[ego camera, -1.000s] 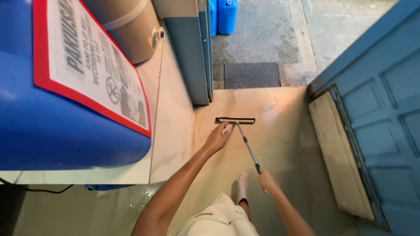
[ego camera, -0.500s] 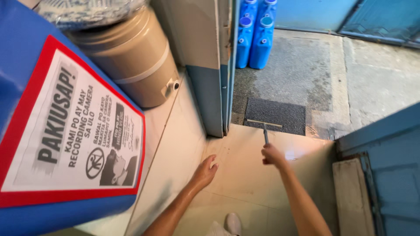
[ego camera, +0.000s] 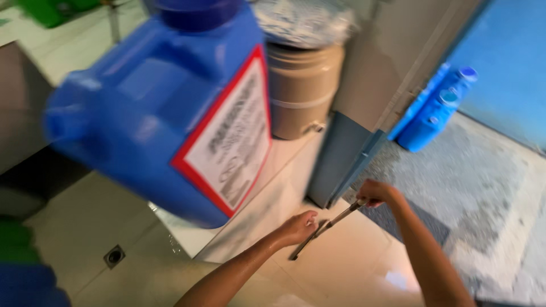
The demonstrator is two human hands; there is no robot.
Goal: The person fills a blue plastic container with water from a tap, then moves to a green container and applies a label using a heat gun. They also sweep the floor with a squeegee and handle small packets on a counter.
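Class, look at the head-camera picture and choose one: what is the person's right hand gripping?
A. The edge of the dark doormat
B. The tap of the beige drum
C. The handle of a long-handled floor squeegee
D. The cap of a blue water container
C: the right hand is closed round the thin handle of the squeegee, with the left hand lower down against it.
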